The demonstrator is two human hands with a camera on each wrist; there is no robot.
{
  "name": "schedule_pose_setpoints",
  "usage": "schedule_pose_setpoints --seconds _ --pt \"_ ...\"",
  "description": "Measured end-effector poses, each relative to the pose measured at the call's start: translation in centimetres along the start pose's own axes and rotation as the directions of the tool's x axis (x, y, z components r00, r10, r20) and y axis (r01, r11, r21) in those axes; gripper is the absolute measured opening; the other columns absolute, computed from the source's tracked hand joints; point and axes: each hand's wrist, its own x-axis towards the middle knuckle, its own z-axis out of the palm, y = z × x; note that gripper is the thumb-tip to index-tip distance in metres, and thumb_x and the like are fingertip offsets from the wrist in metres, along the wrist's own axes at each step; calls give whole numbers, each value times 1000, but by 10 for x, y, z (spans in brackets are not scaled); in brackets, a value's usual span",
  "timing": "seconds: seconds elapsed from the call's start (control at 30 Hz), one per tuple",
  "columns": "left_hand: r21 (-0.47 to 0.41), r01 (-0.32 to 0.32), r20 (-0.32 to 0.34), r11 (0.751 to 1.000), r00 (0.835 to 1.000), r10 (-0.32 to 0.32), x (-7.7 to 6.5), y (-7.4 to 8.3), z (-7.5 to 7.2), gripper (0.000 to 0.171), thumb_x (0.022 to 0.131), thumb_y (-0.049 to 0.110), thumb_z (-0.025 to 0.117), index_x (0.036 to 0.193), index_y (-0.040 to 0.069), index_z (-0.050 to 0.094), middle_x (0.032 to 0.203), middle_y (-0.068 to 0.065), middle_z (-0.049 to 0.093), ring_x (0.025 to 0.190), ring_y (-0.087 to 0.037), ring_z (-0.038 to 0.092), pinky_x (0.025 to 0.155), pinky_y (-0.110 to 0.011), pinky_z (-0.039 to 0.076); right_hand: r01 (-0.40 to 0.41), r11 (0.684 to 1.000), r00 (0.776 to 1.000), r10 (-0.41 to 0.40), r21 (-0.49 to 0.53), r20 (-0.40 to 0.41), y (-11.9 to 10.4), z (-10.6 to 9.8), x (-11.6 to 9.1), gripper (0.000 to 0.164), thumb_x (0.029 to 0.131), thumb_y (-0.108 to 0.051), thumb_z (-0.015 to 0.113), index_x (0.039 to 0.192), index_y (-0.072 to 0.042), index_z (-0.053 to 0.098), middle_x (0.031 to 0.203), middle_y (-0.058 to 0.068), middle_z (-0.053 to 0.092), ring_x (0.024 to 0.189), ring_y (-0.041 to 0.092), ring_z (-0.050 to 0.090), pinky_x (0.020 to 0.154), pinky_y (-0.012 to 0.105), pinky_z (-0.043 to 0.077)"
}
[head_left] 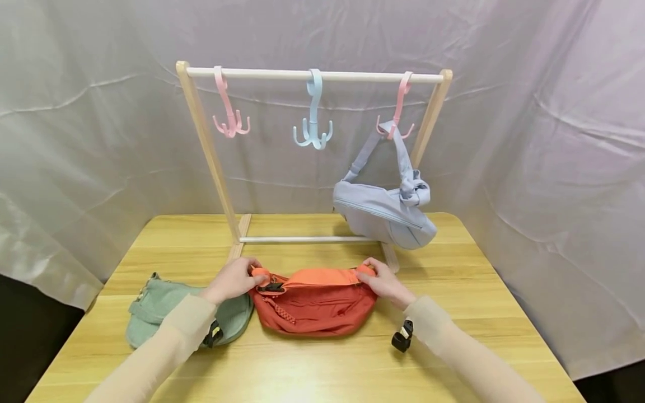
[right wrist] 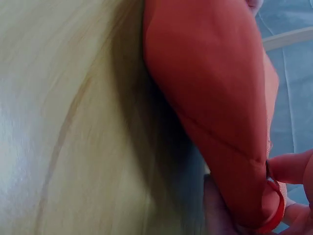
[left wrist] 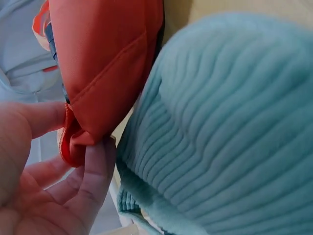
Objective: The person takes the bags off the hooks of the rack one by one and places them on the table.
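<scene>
Where the head camera looks down, a slouchy red bag (head_left: 317, 316) rests on the wood-grained counter (head_left: 327, 369), in front of the rack (head_left: 205, 140) and right beside a green bag (head_left: 176, 291). It has a bright orange upper panel (head_left: 322, 276) and a patterned zip pull (head_left: 280, 310). The left grip (head_left: 237, 280) and right grip (head_left: 385, 284) pinch its 2 upper ends. A grey-blue bag (head_left: 375, 207) hangs by its strap from 1 of 2 pink hooks (head_left: 233, 124); a blue hook (head_left: 313, 106) is between them. In the left wrist view, the left grip is nearly closed, thumb and fingers grasping the red bag's folded end near the green bag's ribbed cloth. In the right wrist view, the right grip's thumb and fingers grasp the opposite end, by a red loop (right wrist: 279, 210).
</scene>
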Motion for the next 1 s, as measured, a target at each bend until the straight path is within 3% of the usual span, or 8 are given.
schedule_pose_setpoints --seconds 0.13,0.33,0.53,0.67,0.77,0.83,0.9,1.0 --pt "10 -1 -27 1000 1000 1 1 -2 -2 15 91 16 71 95 3 67 73 -4 64 63 -13 52 60 -27 42 67 998 997 -67 -3 -32 1 0 3 13 92 -7 69 98 -1 58 90 10 61 74 13 50 67 25 42" --pt "23 7 -34 1000 999 -6 0 -4 0 13 90 16 71 92 5 64 71 -3 62 63 -14 50 59 -27 40 90 995 994 -93 -50 -64 3 1 3 13 91 -5 71 98 -1 60 93 15 67 74 13 54 67 24 44" --pt "106 -49 -80 993 995 58 1 -1 2 11 89 15 71 93 6 67 85 -7 66 74 -18 54 67 -32 44 229 962 966 -243 -145 -89 3 5 -4 29 92 -5 69 118 1 58 114 20 68 103 31 66 91 44 52" --pt "208 -151 -66 967 984 168 4 13 5 26 89 19 72 109 3 68 106 -13 69 90 -27 64 82 -44 54 273 935 947 -303 -227 -107 2 6 -12 43 94 -11 67 133 0 51 128 22 64 120 36 62 104 52 48" --pt "273 -264 -7 925 961 276 4 26 8 39 92 26 70 122 1 65 120 -16 68 107 -33 66 96 -50 53 237 938 958 -269 -251 -100 4 5 -19 52 96 -18 65 141 -1 44 133 22 61 123 36 60 106 53 46" --pt "270 -326 47 906 944 326 4 33 11 41 95 29 68 125 2 65 123 -16 68 110 -34 66 98 -50 52 194 952 971 -220 -236 -90 5 3 -24 55 97 -21 64 144 -3 40 133 21 60 117 34 62 103 52 49" --pt "260 -367 92 893 930 355 5 37 14 39 97 30 66 126 4 65 125 -14 68 112 -32 67 97 -48 53 146 968 983 -165 -202 -82 6 2 -26 56 98 -22 63 145 -4 38 133 21 60 109 31 65 96 47 52" --pt "200 -394 154 897 917 368 6 40 18 34 99 21 65 129 5 64 127 -12 68 109 -28 69 95 -46 55 85 988 993 -95 -127 -71 6 0 -28 55 98 -21 62 146 -5 39 130 21 61 98 27 65 82 39 53"
